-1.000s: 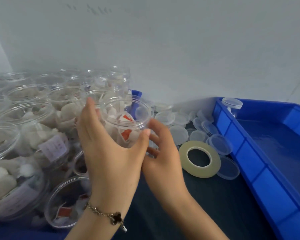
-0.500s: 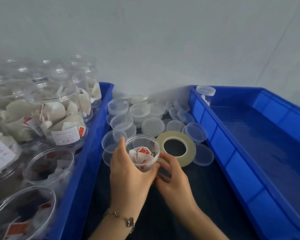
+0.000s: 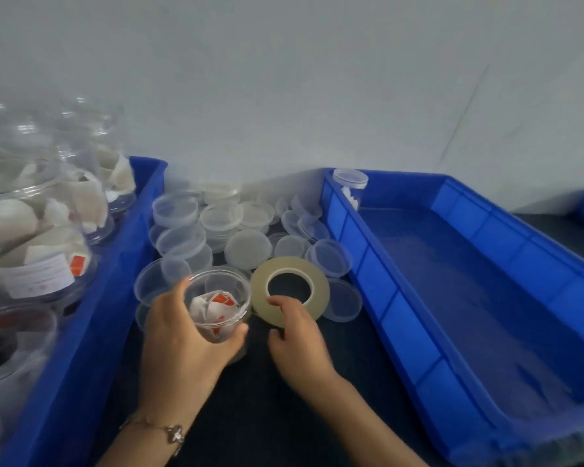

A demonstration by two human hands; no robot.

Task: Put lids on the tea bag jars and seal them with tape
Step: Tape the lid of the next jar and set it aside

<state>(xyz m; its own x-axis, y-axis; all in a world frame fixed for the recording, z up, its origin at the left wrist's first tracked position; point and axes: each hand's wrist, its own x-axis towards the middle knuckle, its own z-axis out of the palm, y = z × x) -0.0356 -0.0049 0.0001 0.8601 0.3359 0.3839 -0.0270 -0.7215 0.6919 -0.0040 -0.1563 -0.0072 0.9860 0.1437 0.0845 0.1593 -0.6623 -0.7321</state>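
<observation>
Open jar (image 3: 216, 306) with tea bags stands upright on the dark table, centre near, no lid yet. Left hand (image 3: 186, 335) wraps its side, thumb on the near wall. Right hand (image 3: 295, 335) is just right of the jar, fingers curled, tips touching the tape roll (image 3: 290, 288); real grip or not, cannot tell. Tape lies flat, hole up, touching or nearly touching the jar's right side. Lids (image 3: 248, 248) are scattered far of jar and tape, right hand nearer them; the tape sits between hand and lids. Left bin (image 3: 91, 332) holds more open jars. Right bin (image 3: 486, 298) holds one lidded jar (image 3: 350, 183) in its far-left corner.
</observation>
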